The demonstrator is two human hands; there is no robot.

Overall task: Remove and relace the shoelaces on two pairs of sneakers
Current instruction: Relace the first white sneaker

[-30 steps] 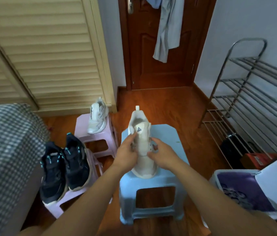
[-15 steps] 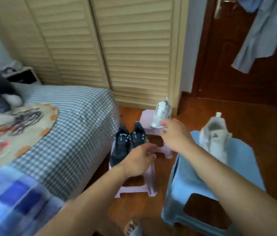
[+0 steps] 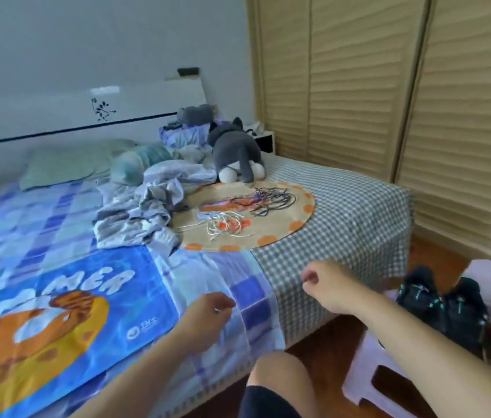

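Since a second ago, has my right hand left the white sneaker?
Yes. The right hand now hovers empty over the checked bed cover, left of the black sneakers.

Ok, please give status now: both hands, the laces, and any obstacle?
Left hand and right hand empty, loosely curled, over the bed edge. White laces and dark laces loose on round mat. Nothing between hands and laces.

Bedroom (home), bed point(image 3: 343, 206), louvred wardrobe point(image 3: 419, 101)

laces point(image 3: 232, 227) on mat point(image 3: 307, 209) | mat on bed point(image 3: 343, 212) | sneakers point(image 3: 443, 309) right, on stool point(image 3: 364, 375)
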